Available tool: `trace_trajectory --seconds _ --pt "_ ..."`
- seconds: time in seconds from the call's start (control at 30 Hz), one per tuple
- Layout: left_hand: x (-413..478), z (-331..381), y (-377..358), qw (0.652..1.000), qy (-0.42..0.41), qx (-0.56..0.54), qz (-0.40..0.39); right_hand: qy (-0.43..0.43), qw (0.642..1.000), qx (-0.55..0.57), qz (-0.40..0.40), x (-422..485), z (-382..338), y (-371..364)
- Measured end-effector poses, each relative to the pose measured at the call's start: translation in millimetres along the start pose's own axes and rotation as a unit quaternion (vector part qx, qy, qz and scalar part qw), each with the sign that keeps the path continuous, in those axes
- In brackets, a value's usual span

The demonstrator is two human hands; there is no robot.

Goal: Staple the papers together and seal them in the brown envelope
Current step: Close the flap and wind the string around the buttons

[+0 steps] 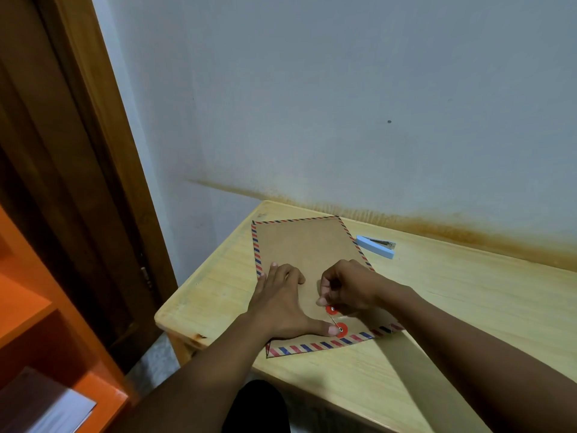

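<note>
- Two bare arms reach in from the bottom edge, the closest things to the camera, and both end on the brown envelope [306,254].
- Brown envelope: it lies flat on the wooden table [468,307], near the table's left end. It has red and blue stripes along its edges. Its flap end points toward the person and its far end points toward the wall.
- Two red round discs sit on the flap end – the upper disc [332,309] and the lower disc [342,329]. A thin string [335,320] runs between them.
- Left hand [281,301] lies flat on the envelope with the fingers spread. Its thumb presses right beside the lower disc.
- Right hand [349,290] is curled, with the fingertips pinched together just above the upper disc – it seems to pinch the string, but the string end is too small to see well.
- No papers can be seen; whether they are inside cannot be told.
- Blue stapler [376,246] lies on the table just past the envelope's right edge, close to the wall [343,104].
- Brown door frame [78,151] stands at the left, and an orange shelf [46,323] is at the lower left.
</note>
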State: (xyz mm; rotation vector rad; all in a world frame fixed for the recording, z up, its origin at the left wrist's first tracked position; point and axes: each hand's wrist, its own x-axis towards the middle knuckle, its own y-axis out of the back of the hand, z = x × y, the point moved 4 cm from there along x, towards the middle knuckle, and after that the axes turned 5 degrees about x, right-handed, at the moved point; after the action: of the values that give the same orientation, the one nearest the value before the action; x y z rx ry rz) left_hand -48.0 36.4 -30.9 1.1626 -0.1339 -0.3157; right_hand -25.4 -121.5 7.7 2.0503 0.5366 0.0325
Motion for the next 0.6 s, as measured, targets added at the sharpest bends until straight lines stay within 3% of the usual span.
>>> trace_trajectory --seconds 0.3,0.47,0.6 --pt "1.7 2.0 1.1 1.000 0.016 -0.008 -0.016 -0.042 0.995 -0.077 0.057 -10.8 21.5 18.6" --pt "4.7 4.3 1.0 1.000 0.022 -0.005 -0.013 0.001 0.973 -0.176 0.152 -46.0 19.0 19.0" --pt "6.5 7.9 1.1 0.999 0.030 0.007 -0.021 0.048 0.960 -0.231 0.150 -79.8 17.9 3.0"
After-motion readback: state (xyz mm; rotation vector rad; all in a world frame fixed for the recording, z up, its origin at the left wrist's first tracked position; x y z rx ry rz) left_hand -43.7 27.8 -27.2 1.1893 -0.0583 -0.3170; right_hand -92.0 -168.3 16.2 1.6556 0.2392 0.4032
